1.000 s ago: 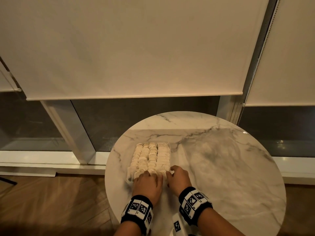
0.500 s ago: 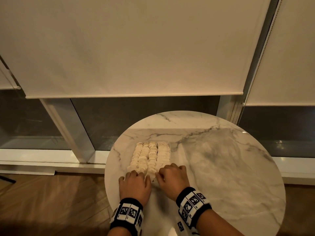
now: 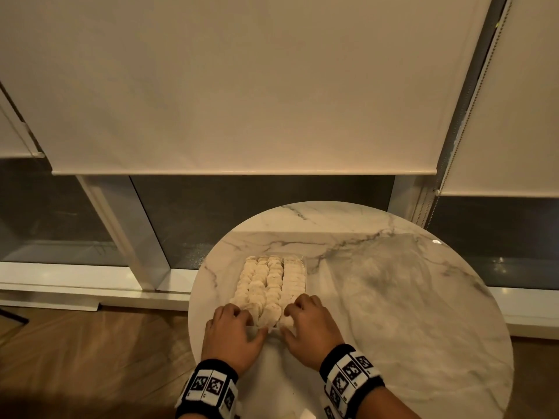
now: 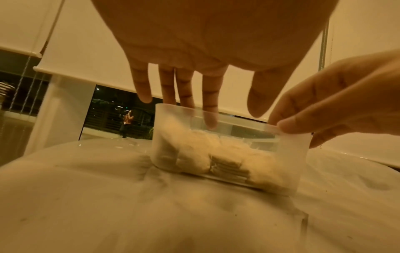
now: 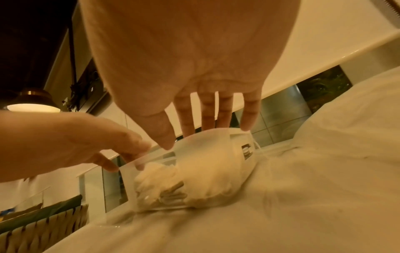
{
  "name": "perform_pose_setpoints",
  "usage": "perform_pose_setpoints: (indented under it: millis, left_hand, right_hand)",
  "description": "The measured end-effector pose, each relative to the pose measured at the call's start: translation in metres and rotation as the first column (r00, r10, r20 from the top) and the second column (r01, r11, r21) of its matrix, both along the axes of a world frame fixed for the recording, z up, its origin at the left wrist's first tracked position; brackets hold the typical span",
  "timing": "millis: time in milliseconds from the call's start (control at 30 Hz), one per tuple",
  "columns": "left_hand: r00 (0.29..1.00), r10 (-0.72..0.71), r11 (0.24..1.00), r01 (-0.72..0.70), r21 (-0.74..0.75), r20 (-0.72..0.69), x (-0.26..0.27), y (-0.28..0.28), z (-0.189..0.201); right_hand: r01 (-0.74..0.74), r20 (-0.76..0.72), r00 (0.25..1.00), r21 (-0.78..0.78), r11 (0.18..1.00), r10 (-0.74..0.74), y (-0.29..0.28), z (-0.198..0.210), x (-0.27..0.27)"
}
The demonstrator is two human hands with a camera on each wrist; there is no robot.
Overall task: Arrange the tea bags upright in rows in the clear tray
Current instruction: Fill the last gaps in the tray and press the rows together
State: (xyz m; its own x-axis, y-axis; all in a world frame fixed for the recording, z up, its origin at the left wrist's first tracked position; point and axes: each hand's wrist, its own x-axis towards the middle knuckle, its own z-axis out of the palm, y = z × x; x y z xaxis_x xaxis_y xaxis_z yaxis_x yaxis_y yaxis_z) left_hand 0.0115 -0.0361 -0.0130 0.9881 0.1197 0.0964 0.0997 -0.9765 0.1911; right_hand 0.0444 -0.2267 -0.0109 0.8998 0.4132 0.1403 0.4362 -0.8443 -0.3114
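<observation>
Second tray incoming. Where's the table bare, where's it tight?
Bare: table right of the clear tray out to the rim, plus the far strip toward the window. Tight: near edge, where left hand and right hand grip the tray.

**Legible text:** none in any view. Square black-and-white coded markers stand on the left wristband (image 3: 208, 387) at 6 o'clock and the right wristband (image 3: 352, 375) at 5 o'clock. A dark-barred patch (image 5: 246, 151) at the clear tray (image 5: 127, 184) is too blurred to read.
</observation>
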Motion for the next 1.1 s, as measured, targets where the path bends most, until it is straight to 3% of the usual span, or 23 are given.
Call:
perform_pose_setpoints:
  millis: [100, 333, 667, 800, 900, 967, 1033, 1100]
  left_hand:
    - [0.999, -0.045, 0.99, 0.048, -0.13, 0.019, 0.001, 0.008, -0.004]
    - [0.997, -0.016, 0.959, 0.038, -0.281, 0.079, 0.015, 0.011, -0.008]
    - [0.996, 0.045, 0.951, -0.02, -0.31, 0.075, 0.018, 0.007, -0.009]
    - [0.986, 0.032, 0.981, 0.001, -0.197, 0.162, 0.012, -0.008, -0.003]
    - [0.965, -0.012, 0.987, 0.054, -0.153, 0.263, 0.006, -0.022, 0.004]
    - [0.955, -0.039, 0.984, 0.087, -0.153, 0.294, 0.003, -0.03, 0.01]
    - [0.95, -0.063, 0.98, 0.117, -0.16, 0.305, 0.002, -0.034, 0.013]
    - [0.948, -0.086, 0.975, 0.144, -0.172, 0.308, 0.001, -0.04, 0.016]
  right_hand:
    - [0.065, -0.061, 0.997, 0.148, 0.987, -0.056, -0.005, -0.003, 0.0]
    - [0.088, -0.084, 0.994, 0.216, 0.973, -0.071, 0.001, -0.003, 0.014]
    - [0.031, -0.116, 0.993, 0.322, 0.946, 0.007, -0.009, -0.005, 0.008]
    - [0.035, -0.116, 0.993, 0.397, 0.917, 0.012, -0.015, -0.003, 0.001]
    - [0.114, 0.096, 0.982, 0.398, 0.91, -0.165, -0.033, 0.006, -0.002]
    - [0.3, 0.217, 0.892, 0.372, 0.878, -0.396, -0.055, 0.015, 0.0]
    - [0.574, 0.158, 0.767, 0.266, 0.774, -0.622, -0.083, 0.022, 0.004]
    - [0.754, -0.051, 0.656, 0.042, 0.655, -0.753, -0.113, 0.021, 0.01]
